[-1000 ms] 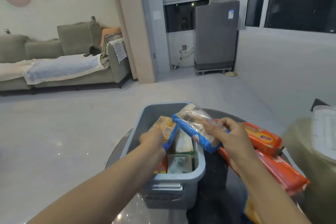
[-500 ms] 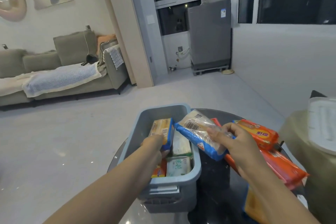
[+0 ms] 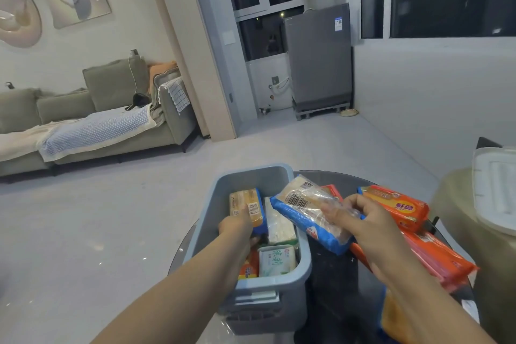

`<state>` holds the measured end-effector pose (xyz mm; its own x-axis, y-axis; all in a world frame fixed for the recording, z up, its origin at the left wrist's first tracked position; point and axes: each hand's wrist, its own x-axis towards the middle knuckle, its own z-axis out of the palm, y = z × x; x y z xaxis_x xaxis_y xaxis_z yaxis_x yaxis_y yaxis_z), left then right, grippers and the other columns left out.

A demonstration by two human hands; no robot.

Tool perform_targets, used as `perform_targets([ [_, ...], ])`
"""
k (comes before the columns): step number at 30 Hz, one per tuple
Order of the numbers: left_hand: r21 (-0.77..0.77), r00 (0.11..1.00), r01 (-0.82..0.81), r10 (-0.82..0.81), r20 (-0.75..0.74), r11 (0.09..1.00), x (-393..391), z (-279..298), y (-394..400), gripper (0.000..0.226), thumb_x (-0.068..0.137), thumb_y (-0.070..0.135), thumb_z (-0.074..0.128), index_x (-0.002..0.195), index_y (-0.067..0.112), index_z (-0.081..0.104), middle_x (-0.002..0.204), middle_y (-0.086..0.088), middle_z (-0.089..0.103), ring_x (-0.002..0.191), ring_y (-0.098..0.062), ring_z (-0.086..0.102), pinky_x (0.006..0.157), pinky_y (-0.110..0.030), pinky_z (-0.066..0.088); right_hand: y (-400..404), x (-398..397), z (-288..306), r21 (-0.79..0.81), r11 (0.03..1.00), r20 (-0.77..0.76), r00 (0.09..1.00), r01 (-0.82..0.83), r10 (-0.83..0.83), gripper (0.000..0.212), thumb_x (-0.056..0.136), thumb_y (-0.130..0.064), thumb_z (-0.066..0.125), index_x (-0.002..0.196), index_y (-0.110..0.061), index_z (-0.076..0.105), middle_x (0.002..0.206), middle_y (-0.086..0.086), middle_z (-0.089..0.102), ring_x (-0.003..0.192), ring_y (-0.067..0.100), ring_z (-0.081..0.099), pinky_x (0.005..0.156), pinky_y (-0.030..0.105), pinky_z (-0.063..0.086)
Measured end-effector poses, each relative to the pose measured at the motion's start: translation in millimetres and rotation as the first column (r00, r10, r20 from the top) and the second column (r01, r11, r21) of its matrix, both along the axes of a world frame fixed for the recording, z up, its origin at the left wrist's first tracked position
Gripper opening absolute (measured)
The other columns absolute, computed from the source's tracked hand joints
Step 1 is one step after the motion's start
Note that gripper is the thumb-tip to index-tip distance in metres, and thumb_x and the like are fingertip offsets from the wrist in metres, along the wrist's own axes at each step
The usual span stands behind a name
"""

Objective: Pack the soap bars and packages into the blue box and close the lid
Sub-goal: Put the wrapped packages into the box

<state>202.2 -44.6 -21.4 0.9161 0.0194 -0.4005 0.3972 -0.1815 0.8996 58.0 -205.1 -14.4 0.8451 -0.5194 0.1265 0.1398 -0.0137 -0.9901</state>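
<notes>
The blue box (image 3: 303, 274) stands open on a round dark glass table (image 3: 335, 296). Inside it lie a white soap bar (image 3: 279, 225), a green-and-white package (image 3: 276, 260) and a small orange one (image 3: 247, 269). My left hand (image 3: 237, 227) reaches into the box and grips a yellow soap pack with a blue edge (image 3: 247, 205), standing on its side by the left wall. My right hand (image 3: 360, 218) holds a clear-and-blue soap pack (image 3: 304, 212) tilted over the box's right rim. Two orange soap packs (image 3: 396, 211) (image 3: 438, 260) lie to the right.
A white lid (image 3: 494, 190) rests on a pale yellow stool at the right edge. Another yellow-and-blue pack (image 3: 396, 318) lies near the table's front right, partly behind my right arm. The floor beyond is bare; a sofa stands far left.
My left hand has pushed the yellow pack deeper against the box's left wall. My right hand has kept the clear-and-blue pack over the right rim, shifting it slightly right.
</notes>
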Motion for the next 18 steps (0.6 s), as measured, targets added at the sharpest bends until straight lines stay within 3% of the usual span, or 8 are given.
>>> perform_targets([
  [2,0.02,1.0,0.004,-0.004,0.0,1.0,3,-1,2,0.05,0.096,0.037,0.047,0.129,-0.001,0.048,0.122,-0.017,0.061,0.083,-0.026,0.06,0.074,-0.038,0.056,0,0,0,0.003,1.0,-0.011,1.0,0.009,-0.009,0.047,0.055,-0.051,0.07,0.071,-0.011,0.05,0.05,-0.012,0.063,0.058,-0.004,0.065,0.041,0.011,0.045],
  [5,-0.004,1.0,-0.018,0.018,-0.001,1.0,2,4,2,0.052,0.096,0.04,0.045,0.13,0.0,0.047,0.107,-0.01,0.056,0.076,-0.022,0.058,0.065,-0.033,0.051,1,0,-1,-0.003,1.0,-0.025,1.0,0.013,-0.013,0.044,0.058,-0.05,0.07,0.069,-0.013,0.049,0.054,-0.011,0.066,0.065,-0.004,0.066,0.044,0.014,0.045],
  [9,-0.147,0.963,-0.255,0.237,-0.129,0.956,0,14,0,0.057,0.093,0.039,0.053,0.134,0.001,0.043,0.128,-0.015,0.057,0.113,-0.032,0.057,0.098,-0.041,0.048,3,2,-2,-0.011,1.0,-0.043,0.999,0.021,-0.021,0.037,0.07,-0.042,0.073,0.069,-0.014,0.049,0.052,-0.009,0.065,0.062,-0.003,0.066,0.049,0.015,0.045],
  [12,-0.254,0.953,-0.296,0.268,-0.141,0.921,-2,19,-1,0.052,0.091,0.034,0.057,0.131,0.002,0.048,0.127,-0.017,0.059,0.116,-0.033,0.057,0.101,-0.043,0.046,8,4,0,-0.012,0.999,-0.041,0.998,0.049,-0.05,0.035,0.072,-0.04,0.074,0.068,-0.015,0.049,0.056,-0.007,0.066,0.064,-0.001,0.067,0.051,0.017,0.046],
  [15,-0.327,0.962,-0.269,0.238,-0.133,0.906,-6,19,2,0.044,0.092,0.03,0.058,0.125,0.0,0.054,0.116,-0.017,0.065,0.105,-0.033,0.063,0.096,-0.043,0.05,18,8,5,-0.038,0.997,-0.049,0.997,0.062,-0.064,0.035,0.076,-0.038,0.072,0.068,-0.013,0.049,0.046,-0.006,0.061,0.055,0.003,0.063,0.056,0.021,0.044],
  [18,-0.284,0.986,-0.162,0.144,-0.083,0.945,-15,21,6,0.049,0.091,0.032,0.056,0.125,-0.002,0.052,0.114,-0.019,0.064,0.094,-0.033,0.061,0.073,-0.039,0.051,29,15,11,-0.062,0.997,-0.072,0.996,0.05,-0.054,0.032,0.077,-0.035,0.072,0.071,-0.011,0.053,0.051,-0.003,0.066,0.06,0.007,0.064,0.058,0.024,0.045],
])
